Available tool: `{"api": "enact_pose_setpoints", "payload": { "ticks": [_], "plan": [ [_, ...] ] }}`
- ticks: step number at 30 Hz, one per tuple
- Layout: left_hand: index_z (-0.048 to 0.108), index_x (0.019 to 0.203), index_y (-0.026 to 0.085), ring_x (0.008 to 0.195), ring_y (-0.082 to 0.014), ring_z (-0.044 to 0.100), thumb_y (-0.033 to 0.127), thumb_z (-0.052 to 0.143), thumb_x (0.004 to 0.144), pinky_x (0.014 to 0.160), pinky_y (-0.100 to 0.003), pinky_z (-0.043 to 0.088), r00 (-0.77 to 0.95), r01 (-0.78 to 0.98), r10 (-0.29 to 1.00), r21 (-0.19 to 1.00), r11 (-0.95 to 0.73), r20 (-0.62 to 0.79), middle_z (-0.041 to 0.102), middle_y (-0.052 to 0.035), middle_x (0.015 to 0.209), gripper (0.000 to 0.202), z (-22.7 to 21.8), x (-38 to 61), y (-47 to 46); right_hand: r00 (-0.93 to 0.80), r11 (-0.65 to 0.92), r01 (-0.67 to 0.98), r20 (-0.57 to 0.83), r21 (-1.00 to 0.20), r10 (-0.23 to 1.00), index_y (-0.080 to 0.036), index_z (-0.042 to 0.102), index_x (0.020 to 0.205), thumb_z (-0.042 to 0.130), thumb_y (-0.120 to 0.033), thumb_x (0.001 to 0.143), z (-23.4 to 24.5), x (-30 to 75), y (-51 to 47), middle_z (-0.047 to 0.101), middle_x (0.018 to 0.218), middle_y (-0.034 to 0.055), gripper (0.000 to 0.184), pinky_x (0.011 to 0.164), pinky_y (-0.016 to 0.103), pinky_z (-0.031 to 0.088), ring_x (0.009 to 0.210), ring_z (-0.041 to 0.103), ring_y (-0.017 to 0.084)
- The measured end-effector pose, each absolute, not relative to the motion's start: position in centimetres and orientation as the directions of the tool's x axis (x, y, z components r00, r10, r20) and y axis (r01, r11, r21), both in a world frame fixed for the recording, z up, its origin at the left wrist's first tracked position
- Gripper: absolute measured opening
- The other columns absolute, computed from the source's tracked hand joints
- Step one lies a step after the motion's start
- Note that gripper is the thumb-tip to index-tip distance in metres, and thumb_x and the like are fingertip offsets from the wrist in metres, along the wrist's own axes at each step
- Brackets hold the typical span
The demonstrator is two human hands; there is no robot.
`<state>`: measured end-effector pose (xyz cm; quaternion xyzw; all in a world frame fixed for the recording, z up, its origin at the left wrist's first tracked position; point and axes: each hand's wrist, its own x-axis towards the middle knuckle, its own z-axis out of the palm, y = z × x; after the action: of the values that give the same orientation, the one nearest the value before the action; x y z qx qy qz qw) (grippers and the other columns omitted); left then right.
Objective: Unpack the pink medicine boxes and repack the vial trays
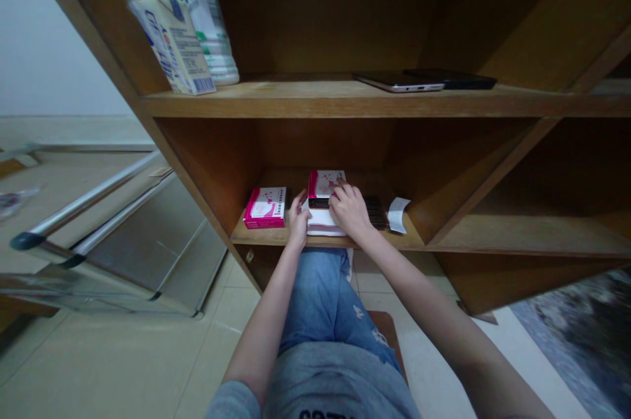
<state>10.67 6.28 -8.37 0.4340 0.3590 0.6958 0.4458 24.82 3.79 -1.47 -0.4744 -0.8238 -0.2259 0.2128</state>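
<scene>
On the lower shelf [276, 236] of a wooden bookcase lies a small stack: a white box [321, 221] at the bottom, a dark flat item and a pink-and-white box [324, 183] on top. My left hand [298, 216] rests against the stack's left side with fingers curled round it. My right hand [349, 210] lies over the stack's right side, fingertips on the pink-and-white box. A second pink box [266, 207] sits apart to the left.
A dark ridged item [376, 212] and a white paper slip [397, 214] lie right of my right hand. The upper shelf holds a carton [172, 44], a white-green pack [204, 11] and two flat devices [424, 80]. A folded metal ladder [113, 235] lies on the floor at left.
</scene>
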Motion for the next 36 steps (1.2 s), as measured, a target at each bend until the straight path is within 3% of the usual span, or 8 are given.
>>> {"api": "enact_pose_setpoints", "payload": {
  "ticks": [7, 12, 19, 26, 32, 36],
  "plan": [
    [0.062, 0.112, 0.024, 0.112, -0.0216, 0.056, 0.009, 0.048, 0.061, 0.096, -0.033, 0.043, -0.223, -0.329, 0.937, 0.884, -0.332, 0.269, 0.065, 0.0001, 0.117, 0.055, -8.6, 10.6, 6.5, -0.464, 0.473, 0.868, 0.583, 0.149, 0.667, -0.014, 0.069, 0.084, 0.047, -0.013, 0.083, -1.4, 24.9, 3.4, 0.062, 0.110, 0.0144, 0.022, 0.093, 0.042, 0.035, 0.117, 0.042, 0.029],
    [0.060, 0.115, 0.022, 0.117, -0.0219, 0.054, 0.023, 0.056, 0.074, 0.099, -0.034, 0.041, -0.203, -0.376, 0.946, 0.873, -0.312, 0.251, 0.062, -0.0043, 0.122, 0.041, -8.9, 10.7, 6.7, -0.468, 0.497, 0.857, 0.615, 0.138, 0.635, -0.015, 0.068, 0.081, 0.049, -0.014, 0.083, -1.7, 25.2, 2.5, 0.062, 0.112, 0.0121, 0.020, 0.097, 0.042, 0.033, 0.117, 0.044, 0.028],
    [0.057, 0.119, 0.023, 0.117, -0.0224, 0.054, 0.029, 0.061, 0.075, 0.097, -0.034, 0.042, -0.193, -0.399, 0.948, 0.863, -0.310, 0.252, 0.060, -0.0058, 0.125, 0.045, -8.6, 10.8, 6.6, -0.481, 0.545, 0.833, 0.615, 0.098, 0.624, -0.016, 0.066, 0.082, 0.049, -0.016, 0.082, -2.2, 25.7, 1.6, 0.060, 0.117, 0.0127, 0.017, 0.100, 0.043, 0.032, 0.124, 0.039, 0.028],
    [0.057, 0.120, 0.022, 0.118, -0.0230, 0.053, 0.032, 0.062, 0.076, 0.099, -0.035, 0.041, -0.176, -0.429, 0.953, 0.852, -0.300, 0.247, 0.060, -0.0070, 0.125, 0.046, -8.6, 10.8, 6.6, -0.462, 0.508, 0.856, 0.571, 0.089, 0.678, -0.014, 0.059, 0.107, 0.054, -0.025, 0.083, -1.5, 25.8, 1.2, 0.053, 0.125, 0.0169, 0.027, 0.101, 0.045, 0.030, 0.125, 0.037, 0.031],
    [0.057, 0.120, 0.023, 0.121, -0.0225, 0.051, 0.033, 0.062, 0.076, 0.102, -0.035, 0.038, -0.178, -0.408, 0.945, 0.854, -0.324, 0.274, 0.058, -0.0065, 0.128, 0.045, -8.7, 10.7, 6.7, -0.489, 0.516, 0.851, 0.507, 0.100, 0.709, -0.013, 0.054, 0.116, 0.062, -0.026, 0.078, -0.7, 25.4, 1.3, 0.050, 0.127, 0.0195, 0.041, 0.102, 0.047, 0.028, 0.125, 0.035, 0.034],
    [0.058, 0.119, 0.023, 0.120, -0.0225, 0.052, 0.035, 0.062, 0.077, 0.102, -0.035, 0.039, -0.182, -0.401, 0.945, 0.856, -0.325, 0.273, 0.058, -0.0060, 0.128, 0.044, -8.7, 10.8, 6.6, -0.490, 0.493, 0.859, 0.506, 0.140, 0.710, -0.012, 0.055, 0.117, 0.056, -0.021, 0.081, -0.7, 25.0, 1.3, 0.051, 0.126, 0.0196, 0.037, 0.101, 0.046, 0.030, 0.123, 0.038, 0.034]
  ]
}}
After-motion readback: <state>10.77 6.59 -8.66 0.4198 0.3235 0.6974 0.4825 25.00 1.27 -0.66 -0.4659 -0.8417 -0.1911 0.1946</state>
